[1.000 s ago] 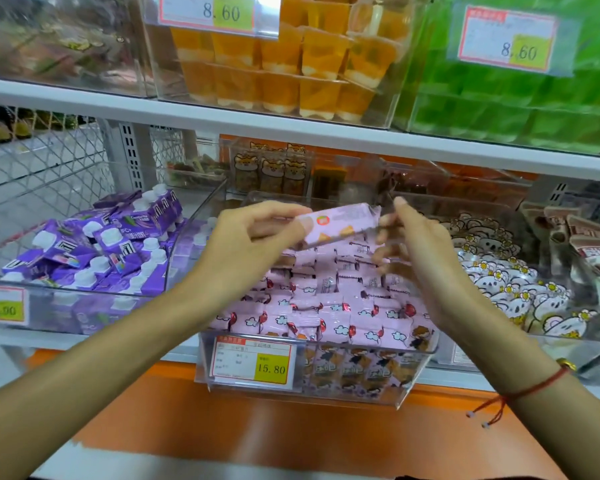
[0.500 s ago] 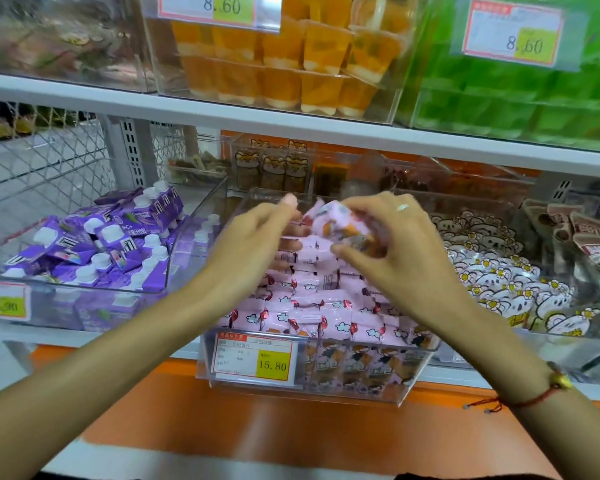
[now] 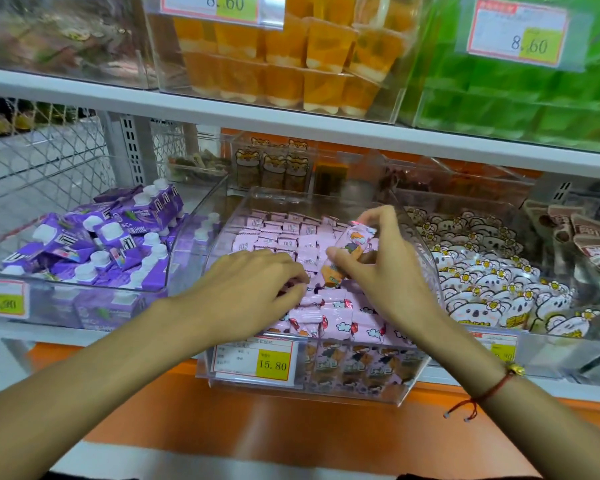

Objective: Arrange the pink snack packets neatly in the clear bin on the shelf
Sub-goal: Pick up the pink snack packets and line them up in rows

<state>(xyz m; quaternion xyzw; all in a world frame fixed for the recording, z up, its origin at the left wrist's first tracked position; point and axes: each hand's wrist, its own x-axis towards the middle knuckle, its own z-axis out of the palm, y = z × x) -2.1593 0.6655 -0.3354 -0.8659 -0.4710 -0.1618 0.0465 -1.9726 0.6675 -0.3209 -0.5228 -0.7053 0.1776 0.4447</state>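
Both hands over the clear bin [image 3: 388,393] of pink packets [image 3: 336,320] on the middle shelf. Right hand [image 3: 385,268] curled, thumb and fingertips pinching one packet [image 3: 349,252], held tilted above the rows, orange cartoon print facing up. Left hand [image 3: 253,289] palm down, fingers bent and resting on the packets near the bin's left side; whether gripping one, cannot tell. Red string bracelet [image 3: 478,400] with a small gold bead on the right wrist.

Packets at the back standing in tidy rows, those at the front lying flat, printed with clouds. Price tag [image 3: 253,358] on the bin's front: yellow patch reading 15.80, smaller print too blurred to read.

Left bin: purple cartons [image 3: 94,237] with white caps, tag [image 3: 2,299] partly legible, ending in .90. Right bin: koala-print packets [image 3: 492,285]. Upper shelf: orange jelly cups [image 3: 291,60] under a tag [image 3: 222,5] reading 8.60, green packs [image 3: 520,98] under another tag [image 3: 520,32] reading 8.60.
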